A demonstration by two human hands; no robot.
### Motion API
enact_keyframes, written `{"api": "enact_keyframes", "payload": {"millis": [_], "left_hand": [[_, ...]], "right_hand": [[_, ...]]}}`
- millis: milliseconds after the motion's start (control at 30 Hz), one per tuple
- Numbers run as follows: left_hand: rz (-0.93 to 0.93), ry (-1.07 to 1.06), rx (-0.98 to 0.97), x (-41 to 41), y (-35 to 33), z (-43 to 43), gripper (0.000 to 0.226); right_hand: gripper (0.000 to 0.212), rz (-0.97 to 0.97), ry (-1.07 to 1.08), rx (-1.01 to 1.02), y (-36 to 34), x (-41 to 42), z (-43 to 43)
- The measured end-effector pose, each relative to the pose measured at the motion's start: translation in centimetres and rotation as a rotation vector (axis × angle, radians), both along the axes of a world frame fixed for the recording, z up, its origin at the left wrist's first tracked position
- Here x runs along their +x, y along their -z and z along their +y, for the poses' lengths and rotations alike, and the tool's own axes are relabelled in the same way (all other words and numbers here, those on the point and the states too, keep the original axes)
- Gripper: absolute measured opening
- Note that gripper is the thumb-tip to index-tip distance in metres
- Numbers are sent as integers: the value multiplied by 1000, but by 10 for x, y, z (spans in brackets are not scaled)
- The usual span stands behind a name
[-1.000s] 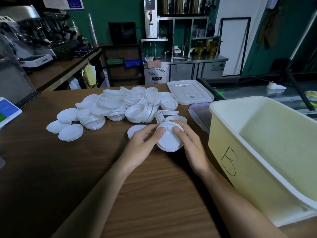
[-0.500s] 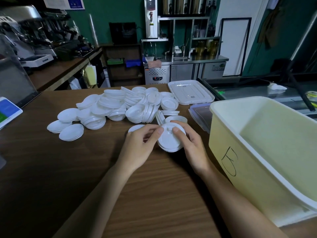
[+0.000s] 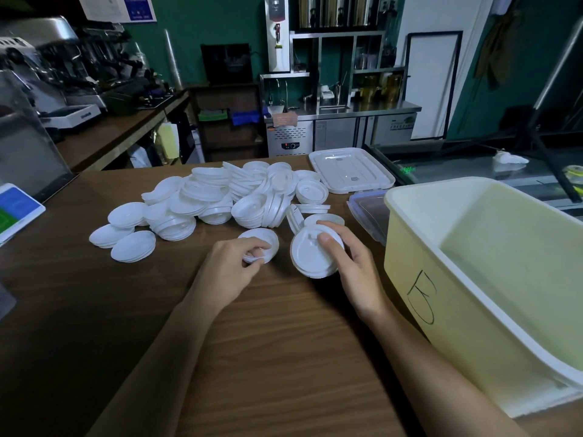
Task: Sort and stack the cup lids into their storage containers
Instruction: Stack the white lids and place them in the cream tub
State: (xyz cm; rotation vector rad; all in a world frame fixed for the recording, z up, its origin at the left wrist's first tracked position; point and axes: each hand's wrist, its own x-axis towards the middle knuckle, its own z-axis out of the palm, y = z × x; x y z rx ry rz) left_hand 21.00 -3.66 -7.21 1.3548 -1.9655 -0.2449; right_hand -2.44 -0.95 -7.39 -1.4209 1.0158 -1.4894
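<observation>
White stack (image 3: 310, 257), gripped at the table (image 3: 284, 342) beside the bin (image 3: 441, 279) in curled fingers (image 3: 334, 225) of the right hand (image 3: 353, 272), may topple if the lid (image 3: 263, 244) pinched by the left hand (image 3: 230, 266) lands off-centre.

Single view, head-worn, wide-angle. Camera sits above and behind the left grip (image 3: 227, 266) and right grip (image 3: 353, 266), facing forward and tilted down across the brown wood-grain desk (image 3: 284, 357). Both forearms enter from the bottom edge. The left grip, pinching a single white round plastic lid (image 3: 263, 238), and the right grip, holding a short stack of white plastic lids (image 3: 307, 257), lie close to the lens, just below frame centre. Beyond the grips: the heap of loose white lids (image 3: 220, 197), then a steel counter (image 3: 347, 107) against the green wall (image 3: 202, 26). Right of the right grip, the pale yellow rectangular plastic tub (image 3: 457, 326) runs out of frame.
</observation>
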Motion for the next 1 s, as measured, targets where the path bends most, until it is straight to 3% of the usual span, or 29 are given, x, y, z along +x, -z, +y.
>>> {"api": "enact_keyframes", "payload": {"millis": [433, 600, 833, 1000], "left_hand": [[422, -87, 40, -11, -11, 3, 36], [526, -123, 89, -16, -19, 7, 40], [890, 56, 240, -24, -33, 12, 44], [899, 67, 178, -27, -35, 14, 39]], "right_hand": [[26, 42, -17, 32, 0, 0, 0], [37, 41, -25, 46, 1, 2, -1], [43, 15, -71, 38, 1, 2, 0], [40, 7, -68, 42, 0, 1, 1]]}}
